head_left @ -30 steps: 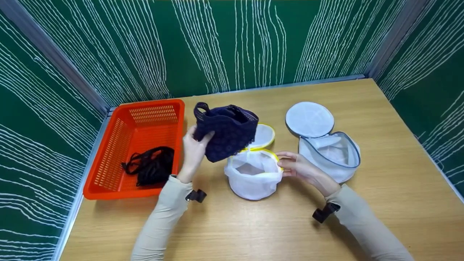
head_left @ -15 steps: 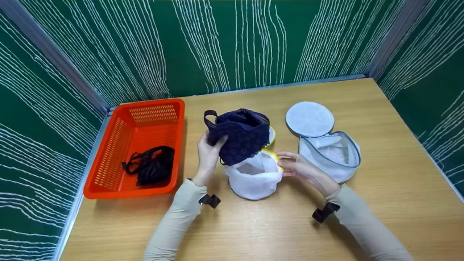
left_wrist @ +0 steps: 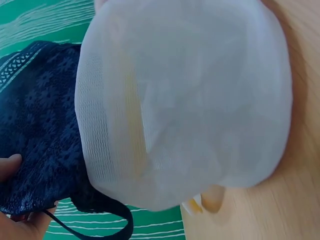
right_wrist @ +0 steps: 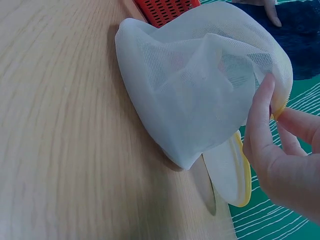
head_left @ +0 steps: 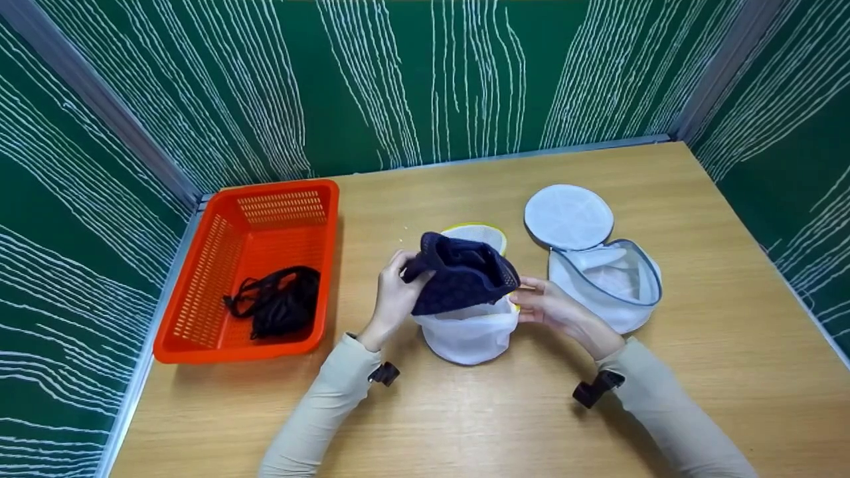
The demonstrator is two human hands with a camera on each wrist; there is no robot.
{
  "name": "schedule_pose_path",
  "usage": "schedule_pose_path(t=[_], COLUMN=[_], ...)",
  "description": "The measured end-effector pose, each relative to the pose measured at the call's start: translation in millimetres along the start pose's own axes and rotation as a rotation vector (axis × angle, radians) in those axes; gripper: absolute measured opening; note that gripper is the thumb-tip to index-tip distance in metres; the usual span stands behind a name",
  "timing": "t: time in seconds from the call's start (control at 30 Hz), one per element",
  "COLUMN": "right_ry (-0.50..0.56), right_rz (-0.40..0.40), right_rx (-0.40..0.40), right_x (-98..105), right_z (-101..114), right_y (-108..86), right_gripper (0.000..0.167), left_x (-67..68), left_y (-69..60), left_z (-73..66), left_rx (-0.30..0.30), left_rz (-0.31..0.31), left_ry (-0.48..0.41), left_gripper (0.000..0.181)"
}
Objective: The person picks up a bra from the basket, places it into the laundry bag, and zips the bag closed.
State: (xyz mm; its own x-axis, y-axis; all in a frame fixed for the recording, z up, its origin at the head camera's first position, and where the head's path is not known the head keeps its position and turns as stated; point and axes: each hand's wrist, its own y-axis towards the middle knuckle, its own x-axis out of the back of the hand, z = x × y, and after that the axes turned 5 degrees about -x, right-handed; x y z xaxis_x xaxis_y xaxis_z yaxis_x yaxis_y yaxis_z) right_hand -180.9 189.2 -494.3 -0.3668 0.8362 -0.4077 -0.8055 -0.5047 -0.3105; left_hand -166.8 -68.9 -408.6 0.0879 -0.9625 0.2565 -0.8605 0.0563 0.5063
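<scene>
A folded navy lace bra (head_left: 465, 282), with a strap hanging in the left wrist view, is over the mouth of a white mesh laundry bag (head_left: 468, 342). My left hand (head_left: 396, 295) pinches the bra at its left side, thumb on the lace. My right hand (right_wrist: 287, 155) holds the bag's yellow-zipped rim between thumb and fingers at the right. The bag stands on the table with its round yellow-edged lid (right_wrist: 230, 172) folded back behind it. The bra covers most of the bag's opening in the head view.
An orange basket (head_left: 239, 354) at the left holds a black strapped item (head_left: 289, 309). To the right stands a second mesh bag (head_left: 601, 309) with a grey zip, its round lid (head_left: 568, 218) laid back. Green panels with white lines (head_left: 465, 79) bound the wooden table (head_left: 505, 425).
My left hand has brought the bra rightward and lower, from beside the bag to over its mouth. The bra's strap end has tipped down. My right hand stays at the rim.
</scene>
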Motion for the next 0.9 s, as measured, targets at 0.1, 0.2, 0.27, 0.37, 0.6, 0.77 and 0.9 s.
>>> schedule_pose_path(t=[0.1, 0.2, 0.27, 0.37, 0.6, 0.77, 0.9], right_ry=[0.012, 0.019, 0.027, 0.039, 0.077, 0.088, 0.087], right_rz=[-0.004, -0.004, 0.007, 0.024, 0.043, 0.034, 0.012], right_rx=[-0.003, -0.001, 0.003, 0.007, 0.004, -0.001, -0.015], right_x=[0.4, 0.7, 1.1, 1.8, 2.5, 1.4, -0.1], right_z=[0.0, -0.3, -0.5, -0.1, 0.1, -0.3, 1.0], right_y=[-0.6, -0.6, -0.7, -1.6, -2.8, -3.4, -4.8], right_gripper=[0.024, 0.026, 0.028, 0.029, 0.027, 0.028, 0.026], left_x=[0.4, 0.8, 0.8, -0.2, 0.5, 2.3, 2.6], left_y=[-1.9, -3.0, -3.6, -4.6, -9.1, -11.5, -12.9], left_z=[1.7, 5.7, 11.6, 26.7, 48.1, 48.6, 49.0], left_rx=[-0.024, -0.037, -0.048, -0.072, -0.172, -0.251, -0.299], left_rz=[0.014, 0.026, 0.038, 0.055, 0.091, 0.128, 0.172], left_ry=[0.016, 0.026, 0.036, 0.065, 0.125, 0.191, 0.253], left_gripper=[0.016, 0.017, 0.017, 0.016, 0.015, 0.015, 0.013])
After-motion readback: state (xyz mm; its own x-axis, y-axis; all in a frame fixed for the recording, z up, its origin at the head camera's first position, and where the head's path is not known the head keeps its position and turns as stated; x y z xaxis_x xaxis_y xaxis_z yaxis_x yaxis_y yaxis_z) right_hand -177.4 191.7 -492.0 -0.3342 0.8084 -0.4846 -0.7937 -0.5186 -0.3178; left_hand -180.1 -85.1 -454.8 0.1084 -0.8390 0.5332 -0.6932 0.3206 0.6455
